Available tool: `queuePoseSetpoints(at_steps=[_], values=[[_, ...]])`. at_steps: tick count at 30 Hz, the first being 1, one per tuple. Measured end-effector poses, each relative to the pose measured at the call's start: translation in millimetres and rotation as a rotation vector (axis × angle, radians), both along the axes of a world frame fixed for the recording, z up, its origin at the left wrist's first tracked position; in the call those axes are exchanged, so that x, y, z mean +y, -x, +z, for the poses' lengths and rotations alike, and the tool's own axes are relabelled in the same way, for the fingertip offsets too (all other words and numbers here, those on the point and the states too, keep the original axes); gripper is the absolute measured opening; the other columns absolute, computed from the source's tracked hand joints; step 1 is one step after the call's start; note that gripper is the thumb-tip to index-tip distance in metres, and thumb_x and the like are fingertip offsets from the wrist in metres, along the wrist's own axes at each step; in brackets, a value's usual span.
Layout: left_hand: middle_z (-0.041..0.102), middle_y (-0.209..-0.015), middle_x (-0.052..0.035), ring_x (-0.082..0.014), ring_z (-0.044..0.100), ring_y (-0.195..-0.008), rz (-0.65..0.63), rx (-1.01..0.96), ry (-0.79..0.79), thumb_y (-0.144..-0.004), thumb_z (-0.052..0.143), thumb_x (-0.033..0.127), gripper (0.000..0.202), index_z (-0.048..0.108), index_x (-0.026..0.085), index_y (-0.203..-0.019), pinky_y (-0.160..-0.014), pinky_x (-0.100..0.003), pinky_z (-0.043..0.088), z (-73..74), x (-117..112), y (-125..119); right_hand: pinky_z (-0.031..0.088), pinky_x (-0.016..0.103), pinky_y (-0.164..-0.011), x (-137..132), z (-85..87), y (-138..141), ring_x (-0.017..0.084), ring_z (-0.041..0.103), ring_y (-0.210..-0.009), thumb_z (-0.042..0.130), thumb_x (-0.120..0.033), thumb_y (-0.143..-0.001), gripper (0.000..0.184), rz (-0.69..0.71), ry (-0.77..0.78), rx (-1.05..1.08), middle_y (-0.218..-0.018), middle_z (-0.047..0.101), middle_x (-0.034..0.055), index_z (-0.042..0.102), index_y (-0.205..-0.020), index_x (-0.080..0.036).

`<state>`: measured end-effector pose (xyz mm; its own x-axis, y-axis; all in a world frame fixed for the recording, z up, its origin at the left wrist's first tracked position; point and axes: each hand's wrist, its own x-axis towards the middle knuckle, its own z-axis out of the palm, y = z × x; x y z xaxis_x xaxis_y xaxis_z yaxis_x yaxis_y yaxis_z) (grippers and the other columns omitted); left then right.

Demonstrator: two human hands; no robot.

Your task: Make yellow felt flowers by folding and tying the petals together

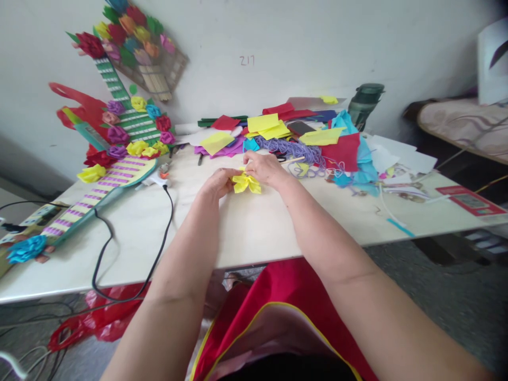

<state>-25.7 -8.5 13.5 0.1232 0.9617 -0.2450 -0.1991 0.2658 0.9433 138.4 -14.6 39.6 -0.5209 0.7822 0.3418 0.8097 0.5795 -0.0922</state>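
Observation:
A yellow paper flower [246, 183] with spread, crinkled petals is held between my two hands, just over the white table [257, 227]. My left hand [220, 181] pinches it from the left side. On the far right side of the flower, my right hand [262, 166] has its fingers closed at the upper petals. The fingertips partly hide the flower's middle. Right behind my hands lie purple yarn [291, 149], a thin wooden stick [292, 160] and sheets of yellow paper [264, 124].
Paper-flower decorations [127, 124] stand at the left, with a white glue gun [153, 181] and its black cord [169, 211] beside them. A green bottle [364, 103], red paper [343, 152] and blue crepe paper [363, 164] lie behind on the right. A red bag [107, 312] hangs below the table.

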Motion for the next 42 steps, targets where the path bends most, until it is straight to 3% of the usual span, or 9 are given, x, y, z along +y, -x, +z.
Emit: queuePoseSetpoints(at_steps=[8, 13, 19, 24, 28, 35, 42], values=[[0.067, -0.066, -0.0075, -0.0155, 0.064, -0.058, -0.022, 0.000, 0.019, -0.064, 0.062, 0.006, 0.008, 0.063, 0.009, -0.071, -0.061, -0.027, 0.053, 0.1, -1, 0, 0.039, 0.027, -0.073, -4, 0.4, 6, 0.018, 0.063, -0.090, 0.046, -0.018, -0.090, 0.032, 0.021, -0.016, -0.017, -0.113, 0.071, 0.0055, 0.067, -0.114, -0.019], [0.065, -0.063, -0.0054, -0.0137, 0.062, -0.056, -0.012, -0.015, -0.067, -0.060, 0.066, 0.007, 0.009, 0.063, 0.009, -0.068, -0.056, -0.024, 0.050, -4.9, 4, 5, 0.039, 0.028, -0.072, -3, -1.8, 7, 0.018, 0.063, -0.087, 0.046, -0.021, -0.090, 0.032, -0.010, -0.036, 0.019, -0.118, 0.068, 0.0051, 0.067, -0.114, -0.021], [0.065, -0.058, -0.0045, -0.0129, 0.060, -0.055, 0.018, 0.058, -0.151, -0.057, 0.071, 0.008, 0.008, 0.065, 0.010, -0.062, -0.058, -0.024, 0.049, -8.8, 7, 6, 0.039, 0.029, -0.073, -1, -6.0, 1, 0.019, 0.062, -0.092, 0.047, -0.024, -0.091, 0.029, 0.008, -0.014, 0.052, -0.124, 0.064, 0.0073, 0.074, -0.099, -0.019], [0.067, -0.062, -0.0046, -0.0129, 0.061, -0.056, 0.000, 0.101, -0.226, -0.057, 0.078, 0.016, 0.014, 0.069, 0.010, -0.066, -0.058, -0.024, 0.047, -9.6, 6, 7, 0.042, 0.028, -0.077, 1, -5.5, -4, 0.018, 0.061, -0.099, 0.044, -0.020, -0.090, 0.035, -0.012, 0.055, 0.109, -0.125, 0.063, 0.0081, 0.074, -0.108, -0.019], [0.068, -0.065, -0.0036, -0.0121, 0.061, -0.057, -0.005, 0.130, -0.274, -0.060, 0.078, 0.019, 0.015, 0.069, 0.010, -0.069, -0.060, -0.024, 0.047, -12.7, 9, 9, 0.042, 0.028, -0.078, 4, -3.9, -9, 0.019, 0.061, -0.102, 0.046, -0.028, -0.091, 0.034, -0.056, 0.059, 0.102, -0.123, 0.065, 0.0079, 0.074, -0.111, -0.022], [0.067, -0.065, -0.0022, -0.0122, 0.061, -0.059, -0.022, 0.144, -0.338, -0.061, 0.080, 0.023, 0.017, 0.070, 0.012, -0.070, -0.063, -0.024, 0.048, -20.5, 16, 13, 0.037, 0.027, -0.067, 4, 0.2, -12, 0.019, 0.063, -0.091, 0.046, -0.033, -0.091, 0.034, -0.067, 0.041, -0.007, -0.102, 0.072, 0.0048, 0.077, -0.102, -0.026], [0.066, -0.062, -0.0012, -0.0116, 0.058, -0.056, -0.002, 0.189, -0.332, -0.061, 0.078, 0.023, 0.015, 0.069, 0.013, -0.068, -0.058, -0.023, 0.045, -14.4, 8, 6, 0.041, 0.028, -0.074, 4, 1.1, -12, 0.020, 0.066, -0.098, 0.049, -0.039, -0.092, 0.033, -0.077, 0.099, 0.018, -0.104, 0.076, 0.0031, 0.076, -0.107, -0.029]])
